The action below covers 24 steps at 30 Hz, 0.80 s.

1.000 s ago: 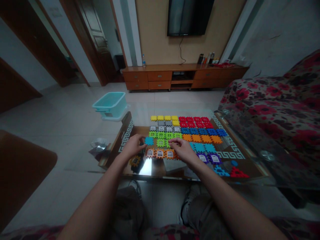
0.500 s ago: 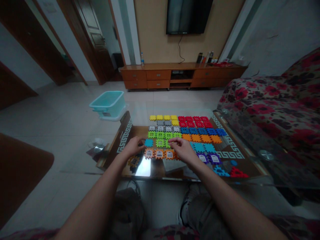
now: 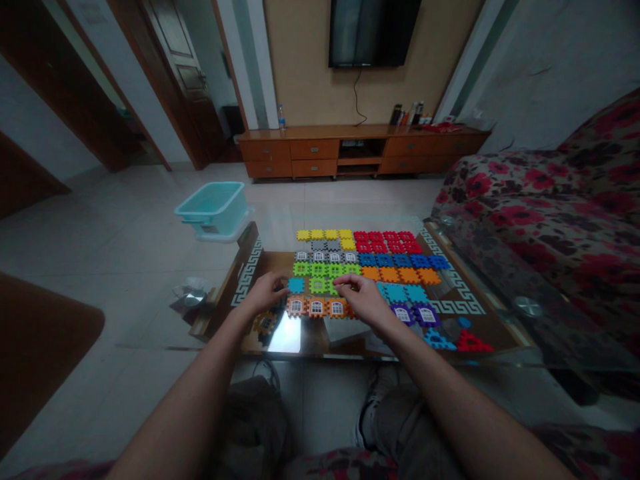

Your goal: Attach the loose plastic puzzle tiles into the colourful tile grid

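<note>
Teal tile (image 3: 296,285) just left of the green window tile (image 3: 319,285), on the glass surface (image 3: 300,337) | left hand (image 3: 263,293) grip pinches teal tile | right hand (image 3: 364,300) fingertips press green tile's right edge, holding nothing | risk: uneven push buckles neighbouring rows.

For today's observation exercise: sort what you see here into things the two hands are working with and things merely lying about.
In hand:
left hand at the teal tile
right hand at the green tile
orange window tiles
glass table

Lying about:
teal basin on the floor
TV cabinet
floral sofa
</note>
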### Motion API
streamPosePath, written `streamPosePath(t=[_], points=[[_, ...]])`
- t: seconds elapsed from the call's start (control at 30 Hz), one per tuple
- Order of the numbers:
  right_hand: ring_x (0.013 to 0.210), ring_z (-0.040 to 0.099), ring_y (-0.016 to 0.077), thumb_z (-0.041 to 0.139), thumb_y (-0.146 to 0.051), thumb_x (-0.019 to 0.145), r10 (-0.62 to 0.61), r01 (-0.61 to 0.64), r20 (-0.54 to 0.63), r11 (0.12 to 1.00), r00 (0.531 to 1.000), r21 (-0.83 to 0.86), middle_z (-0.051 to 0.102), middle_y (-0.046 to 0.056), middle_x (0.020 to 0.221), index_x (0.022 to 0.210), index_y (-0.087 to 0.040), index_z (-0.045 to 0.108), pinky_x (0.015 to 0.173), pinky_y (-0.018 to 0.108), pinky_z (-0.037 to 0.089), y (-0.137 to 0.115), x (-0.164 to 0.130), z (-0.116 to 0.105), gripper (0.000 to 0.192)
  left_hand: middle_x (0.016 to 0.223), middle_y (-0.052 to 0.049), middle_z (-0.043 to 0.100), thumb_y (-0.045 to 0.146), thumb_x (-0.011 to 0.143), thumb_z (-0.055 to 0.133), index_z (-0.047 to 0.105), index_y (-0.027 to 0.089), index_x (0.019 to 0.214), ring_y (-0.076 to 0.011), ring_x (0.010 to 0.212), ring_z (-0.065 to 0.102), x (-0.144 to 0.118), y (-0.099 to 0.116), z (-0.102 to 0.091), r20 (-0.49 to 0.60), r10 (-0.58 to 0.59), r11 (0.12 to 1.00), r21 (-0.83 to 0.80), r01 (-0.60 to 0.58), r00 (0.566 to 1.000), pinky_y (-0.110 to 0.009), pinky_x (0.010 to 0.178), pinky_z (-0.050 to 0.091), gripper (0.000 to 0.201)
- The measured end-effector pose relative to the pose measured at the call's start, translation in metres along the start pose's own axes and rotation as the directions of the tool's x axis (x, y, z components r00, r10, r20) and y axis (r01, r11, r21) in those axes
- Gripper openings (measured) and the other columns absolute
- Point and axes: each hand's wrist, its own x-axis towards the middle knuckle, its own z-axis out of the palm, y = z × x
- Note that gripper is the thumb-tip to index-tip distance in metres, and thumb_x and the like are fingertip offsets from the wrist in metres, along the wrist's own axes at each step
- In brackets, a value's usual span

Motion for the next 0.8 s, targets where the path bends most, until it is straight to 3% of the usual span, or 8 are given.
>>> streamPosePath(t=[0.8], points=[[0.074,0.062,0.0175,0.060,-0.028,0.076,-0.024,0.024,0.019,1.000,1.000,-0.012,0.070,0.006,0.081,0.084,-0.018,0.070,0.059,0.027,0.044,0.000,0.001,0.000,0.016,0.090,-0.004,0.062,0.046,0.083,0.061,0.065,0.027,0.124,-0.0196,0.085,0.059,0.004,-0.006,0.010,0.030,-0.011,1.000,0.023,0.010,0.999,-0.029,0.076,0.042,0.045]])
